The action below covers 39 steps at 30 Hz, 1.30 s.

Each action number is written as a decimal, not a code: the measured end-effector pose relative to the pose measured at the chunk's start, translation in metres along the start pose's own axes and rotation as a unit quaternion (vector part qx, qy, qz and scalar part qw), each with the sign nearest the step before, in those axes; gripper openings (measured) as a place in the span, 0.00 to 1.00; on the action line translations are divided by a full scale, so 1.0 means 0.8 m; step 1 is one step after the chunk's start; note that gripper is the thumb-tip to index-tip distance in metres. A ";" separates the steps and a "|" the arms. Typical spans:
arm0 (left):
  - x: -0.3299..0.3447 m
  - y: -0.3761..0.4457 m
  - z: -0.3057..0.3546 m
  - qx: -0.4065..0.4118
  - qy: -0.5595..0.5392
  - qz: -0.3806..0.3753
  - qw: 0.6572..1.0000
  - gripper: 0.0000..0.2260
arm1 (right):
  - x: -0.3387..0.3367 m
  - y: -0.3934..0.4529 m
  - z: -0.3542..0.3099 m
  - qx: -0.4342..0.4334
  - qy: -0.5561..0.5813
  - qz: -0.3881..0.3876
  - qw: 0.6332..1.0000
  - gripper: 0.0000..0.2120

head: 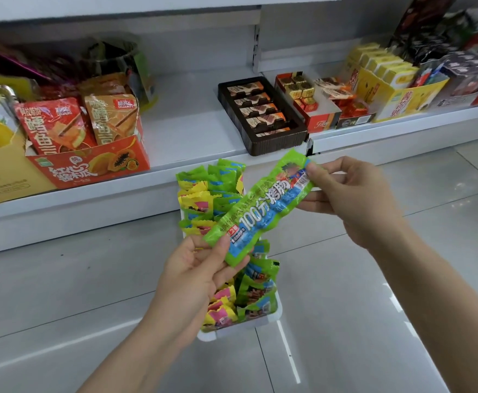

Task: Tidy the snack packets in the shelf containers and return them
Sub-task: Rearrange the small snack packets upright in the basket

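Observation:
A long green and blue snack packet (pixel 260 207) is held slantwise between both hands above the floor. My left hand (pixel 195 275) pinches its lower end, and my right hand (pixel 351 199) pinches its upper end. Below it stands a white container (pixel 243 326) on the floor, filled with several green and yellow packets (pixel 209 194). More of these packets (pixel 256 290) lie at the container's near end, partly hidden by my left hand.
The white shelf (pixel 186 129) behind has a bare gap at its middle. To the left stands an orange box of red packets (pixel 90 163). To the right are a dark brown chocolate tray (pixel 260 114), a red box (pixel 311 106) and a yellow box (pixel 396 89). Grey tiled floor (pixel 373 307) surrounds the container.

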State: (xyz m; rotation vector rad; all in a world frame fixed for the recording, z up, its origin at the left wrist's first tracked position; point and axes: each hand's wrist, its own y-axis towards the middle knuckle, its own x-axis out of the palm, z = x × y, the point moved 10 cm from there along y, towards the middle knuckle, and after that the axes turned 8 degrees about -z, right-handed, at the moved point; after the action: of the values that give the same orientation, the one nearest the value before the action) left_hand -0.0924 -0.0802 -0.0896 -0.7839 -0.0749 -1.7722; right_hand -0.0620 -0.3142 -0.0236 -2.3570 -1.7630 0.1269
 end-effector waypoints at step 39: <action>0.026 -0.030 0.091 0.345 0.393 0.012 0.852 0.15 | 0.022 -0.012 0.064 0.106 0.169 -0.079 0.977 0.19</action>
State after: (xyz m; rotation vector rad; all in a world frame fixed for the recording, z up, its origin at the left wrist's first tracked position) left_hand -0.0822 -0.0576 -0.0139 0.4760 -0.1410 -1.7380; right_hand -0.0752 -0.2897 -0.0709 -1.9480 -1.6693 -0.0998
